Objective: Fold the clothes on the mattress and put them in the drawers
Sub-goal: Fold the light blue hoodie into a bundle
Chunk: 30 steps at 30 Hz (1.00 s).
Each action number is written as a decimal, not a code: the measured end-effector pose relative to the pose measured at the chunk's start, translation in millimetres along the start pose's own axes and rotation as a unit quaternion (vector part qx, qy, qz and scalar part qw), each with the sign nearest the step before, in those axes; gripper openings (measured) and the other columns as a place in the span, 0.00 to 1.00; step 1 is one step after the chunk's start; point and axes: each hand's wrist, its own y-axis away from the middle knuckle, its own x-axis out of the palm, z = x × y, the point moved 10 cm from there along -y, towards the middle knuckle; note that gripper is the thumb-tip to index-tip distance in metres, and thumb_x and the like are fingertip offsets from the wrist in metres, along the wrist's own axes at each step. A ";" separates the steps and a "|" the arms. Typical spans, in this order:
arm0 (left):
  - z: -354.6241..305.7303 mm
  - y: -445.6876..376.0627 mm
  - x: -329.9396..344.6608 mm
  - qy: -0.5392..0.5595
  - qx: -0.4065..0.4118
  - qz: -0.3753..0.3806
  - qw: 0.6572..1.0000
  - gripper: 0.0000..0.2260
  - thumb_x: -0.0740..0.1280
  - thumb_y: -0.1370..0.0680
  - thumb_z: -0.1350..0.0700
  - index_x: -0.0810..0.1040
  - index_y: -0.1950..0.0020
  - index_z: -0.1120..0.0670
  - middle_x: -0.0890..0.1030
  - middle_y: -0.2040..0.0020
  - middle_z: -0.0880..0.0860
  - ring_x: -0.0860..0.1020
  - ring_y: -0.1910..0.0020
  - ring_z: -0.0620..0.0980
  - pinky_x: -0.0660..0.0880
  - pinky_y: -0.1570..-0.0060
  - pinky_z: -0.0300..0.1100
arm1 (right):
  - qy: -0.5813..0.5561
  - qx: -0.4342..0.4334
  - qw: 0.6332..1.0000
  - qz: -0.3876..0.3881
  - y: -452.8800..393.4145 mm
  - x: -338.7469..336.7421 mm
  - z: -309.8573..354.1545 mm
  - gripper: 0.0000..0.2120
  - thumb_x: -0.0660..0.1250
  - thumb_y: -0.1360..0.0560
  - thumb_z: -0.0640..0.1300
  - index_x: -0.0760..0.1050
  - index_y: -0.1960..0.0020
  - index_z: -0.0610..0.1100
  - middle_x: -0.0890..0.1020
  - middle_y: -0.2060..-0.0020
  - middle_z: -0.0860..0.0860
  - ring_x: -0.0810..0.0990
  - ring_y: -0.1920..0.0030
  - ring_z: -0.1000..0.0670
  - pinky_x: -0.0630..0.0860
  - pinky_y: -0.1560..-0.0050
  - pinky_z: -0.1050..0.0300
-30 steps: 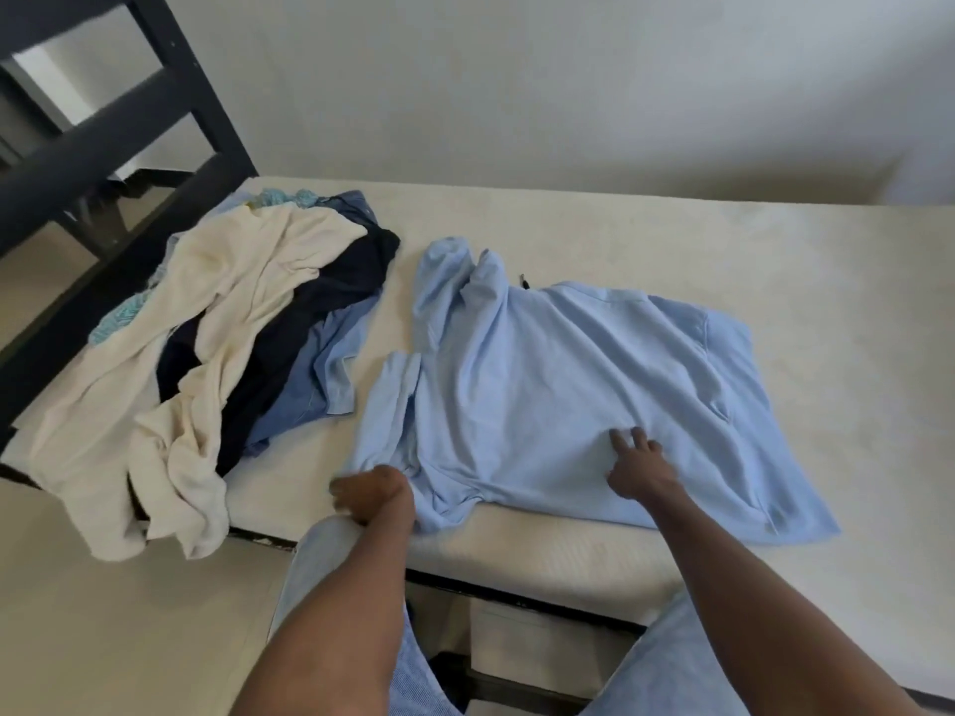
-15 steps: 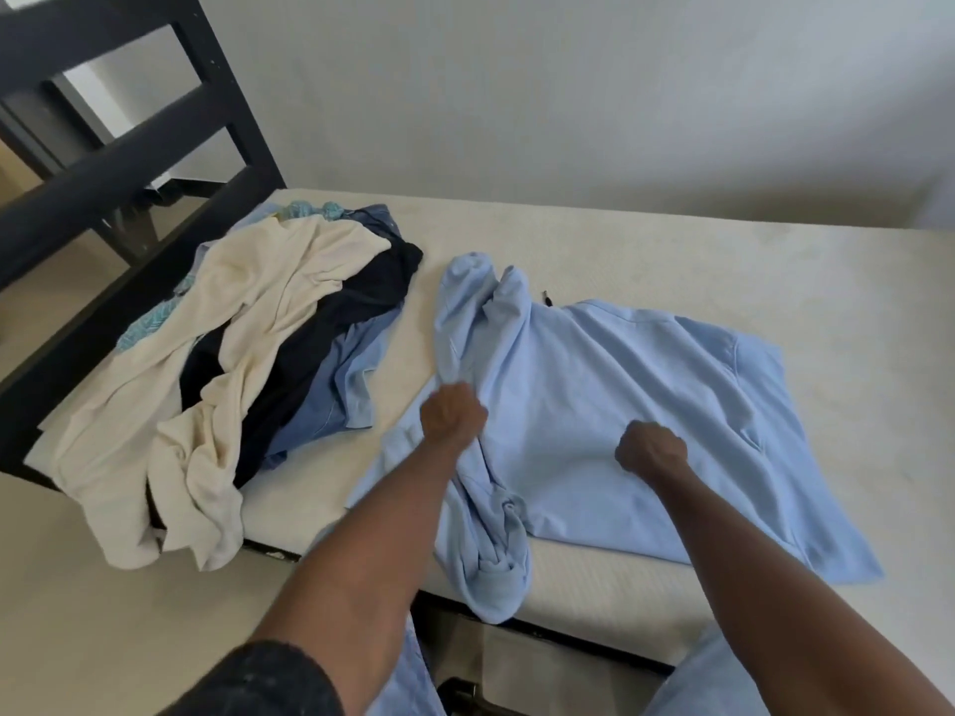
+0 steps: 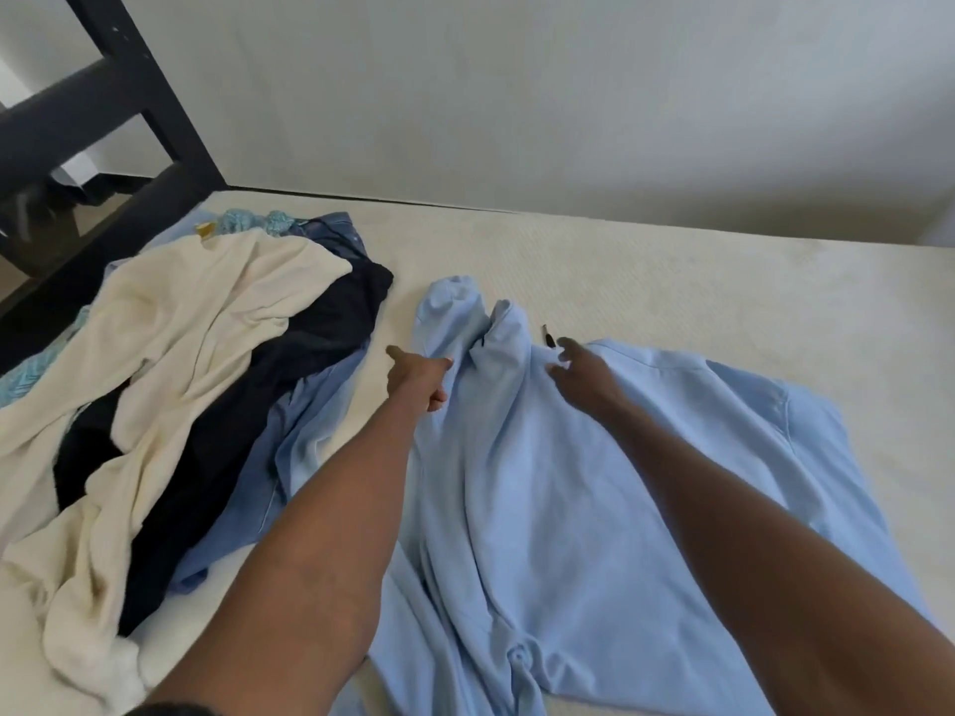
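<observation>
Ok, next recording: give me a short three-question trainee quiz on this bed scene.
1. True or false: the light blue shirt lies spread on the mattress.
2. Which garment tops the pile at the left? A) cream garment B) red towel C) green jacket
3. Fill in: the left hand and right hand both reach toward the shirt's ____ end.

Key: 1 true; 2 A; 3 far.

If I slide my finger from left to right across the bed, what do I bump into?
Cream garment → dark navy garment → left hand → right hand → far edge of the light blue shirt → bare mattress.
</observation>
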 end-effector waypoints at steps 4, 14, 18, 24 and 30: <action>-28.5 -25.5 11.9 -0.063 0.004 0.090 0.994 0.07 0.61 0.20 0.66 0.75 0.56 0.67 0.79 0.73 0.59 0.77 0.70 0.54 0.78 0.68 0.40 | -0.024 0.007 0.996 0.085 -17.2 46.8 -4.3 0.36 0.69 0.24 0.53 0.58 0.25 0.37 0.71 0.34 0.45 0.72 0.37 0.44 0.68 0.35 0.49; -58.2 -30.6 30.9 -0.366 -0.020 0.167 0.915 0.17 0.74 0.26 0.51 0.75 0.53 0.63 0.77 0.65 0.57 0.75 0.69 0.52 0.76 0.59 0.43 | -0.073 0.082 0.987 0.114 -28.4 54.2 -25.9 0.38 0.67 0.23 0.56 0.51 0.21 0.49 0.69 0.31 0.50 0.73 0.38 0.46 0.73 0.48 0.52; -49.8 -18.2 -26.1 -0.099 0.088 -0.128 0.983 0.13 0.61 0.21 0.60 0.76 0.39 0.63 0.81 0.46 0.63 0.81 0.48 0.60 0.76 0.50 0.48 | -0.056 0.088 0.989 0.101 -28.0 56.9 -42.0 0.42 0.67 0.24 0.61 0.47 0.20 0.57 0.57 0.21 0.55 0.64 0.26 0.44 0.74 0.37 0.45; -45.2 5.1 -99.2 0.082 0.065 -0.259 0.960 0.16 0.60 0.21 0.56 0.71 0.34 0.60 0.77 0.37 0.61 0.76 0.40 0.61 0.68 0.51 0.47 | -0.048 0.076 0.992 0.091 -17.3 57.9 -39.0 0.38 0.69 0.24 0.56 0.55 0.20 0.52 0.68 0.30 0.49 0.67 0.29 0.42 0.69 0.35 0.51; -50.0 -4.3 -76.2 -0.600 0.029 -0.111 0.792 0.17 0.61 0.19 0.51 0.72 0.34 0.58 0.72 0.37 0.58 0.76 0.40 0.57 0.75 0.58 0.47 | 0.103 0.048 0.983 0.141 2.2 74.9 -35.2 0.42 0.67 0.23 0.54 0.47 0.19 0.43 0.55 0.21 0.45 0.60 0.24 0.43 0.61 0.29 0.53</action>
